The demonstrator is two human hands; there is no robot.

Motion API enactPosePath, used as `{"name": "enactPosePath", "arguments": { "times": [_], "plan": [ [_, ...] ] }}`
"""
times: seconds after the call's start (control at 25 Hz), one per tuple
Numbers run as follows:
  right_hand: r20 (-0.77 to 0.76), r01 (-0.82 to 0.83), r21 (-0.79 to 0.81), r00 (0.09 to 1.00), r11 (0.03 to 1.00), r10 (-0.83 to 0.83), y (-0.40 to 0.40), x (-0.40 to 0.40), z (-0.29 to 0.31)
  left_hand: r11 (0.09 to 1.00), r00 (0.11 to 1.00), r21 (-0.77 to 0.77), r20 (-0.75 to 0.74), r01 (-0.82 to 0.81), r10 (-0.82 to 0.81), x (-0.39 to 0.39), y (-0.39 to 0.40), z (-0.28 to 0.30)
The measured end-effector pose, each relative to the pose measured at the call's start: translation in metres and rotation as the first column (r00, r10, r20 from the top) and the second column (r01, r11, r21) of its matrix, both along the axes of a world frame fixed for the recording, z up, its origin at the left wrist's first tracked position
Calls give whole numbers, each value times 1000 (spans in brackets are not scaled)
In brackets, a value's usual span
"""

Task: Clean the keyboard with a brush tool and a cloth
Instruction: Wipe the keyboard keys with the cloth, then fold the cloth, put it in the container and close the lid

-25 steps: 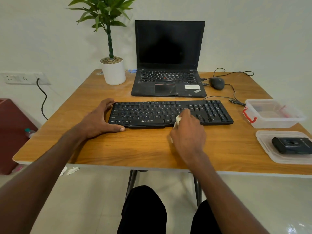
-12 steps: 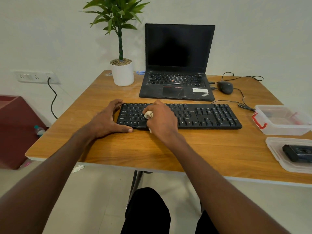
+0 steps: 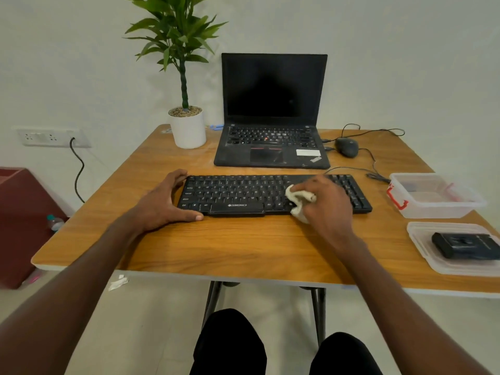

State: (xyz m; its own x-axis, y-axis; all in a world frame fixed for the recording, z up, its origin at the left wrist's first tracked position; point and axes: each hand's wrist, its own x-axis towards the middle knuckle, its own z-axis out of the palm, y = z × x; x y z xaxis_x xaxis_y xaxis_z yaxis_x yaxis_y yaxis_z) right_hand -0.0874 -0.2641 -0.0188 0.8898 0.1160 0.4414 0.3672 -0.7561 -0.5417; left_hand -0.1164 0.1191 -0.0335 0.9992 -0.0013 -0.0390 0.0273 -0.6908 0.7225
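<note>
A black keyboard [image 3: 238,194] lies across the middle of the wooden table [image 3: 243,244]. My right hand [image 3: 326,204] rests on its right half, closed around a crumpled white cloth [image 3: 297,200] that presses on the keys. My left hand [image 3: 165,203] lies flat against the keyboard's left end, thumb along its front edge, holding nothing. No brush tool can be made out.
Behind the keyboard stands an open black laptop [image 3: 272,115], with a potted plant [image 3: 186,125] to its left and a wired mouse [image 3: 346,147] to its right. At the right edge sit a clear plastic box [image 3: 433,196] and a lid holding a black case [image 3: 465,244].
My right hand with the cloth swept from the keyboard's middle to its left half, then back to the right half. The left hand stayed at the left end.
</note>
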Motion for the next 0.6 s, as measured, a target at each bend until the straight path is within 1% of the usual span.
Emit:
{"name": "enactPosePath", "arguments": {
  "times": [0.04, 0.08, 0.12, 0.2, 0.24, 0.28, 0.32, 0.36, 0.4, 0.44, 0.48, 0.56, 0.6],
  "plan": [
    [1, -46, 168, 999, 985, 47, -4, -6, -4, 1000, 1000, 22, -2, -4, 4, -2, -2, 2],
    [18, -61, 313, 998, 948, 58, -9, -11, -8, 999, 1000, 52, -10, -7, 8, -4, -4, 5],
    [45, -54, 403, 998, 914, 39, -13, -15, -10, 997, 1000, 82, -24, -10, 12, -6, -5, 7],
    [70, -21, 502, 997, 864, -16, -16, -18, -11, 993, 999, 111, -31, -33, 37, -10, -11, 10],
    [52, 0, 547, 998, 837, -34, -16, -18, -10, 993, 997, 92, 11, -71, 70, -13, -17, 11],
    [27, 22, 585, 999, 810, -47, -17, -18, -9, 990, 987, 54, 99, -133, 127, -15, -26, 12],
    [12, 34, 618, 999, 785, -52, -18, -18, -8, 980, 952, -4, 233, -201, 196, -18, -39, 12],
    [9, 29, 647, 999, 762, -46, -19, -18, -8, 967, 895, -74, 367, -245, 254, -21, -55, 14],
    [14, 12, 678, 999, 735, -29, -20, -18, -7, 957, 843, -151, 455, -246, 288, -25, -76, 17],
    [15, -6, 710, 1000, 705, -7, -20, -19, -7, 952, 823, -215, 485, -216, 296, -28, -101, 23],
    [10, -17, 737, 1000, 676, 14, -21, -19, -8, 954, 834, -250, 480, -166, 271, -31, -128, 28],
    [-6, -27, 782, 999, 623, 50, -24, -18, -10, 965, 889, -254, 423, -70, 176, -32, -180, 34],
    [-9, -35, 801, 997, 598, 70, -25, -17, -10, 967, 907, -250, 394, -52, 150, -31, -203, 34]
  ]
}}
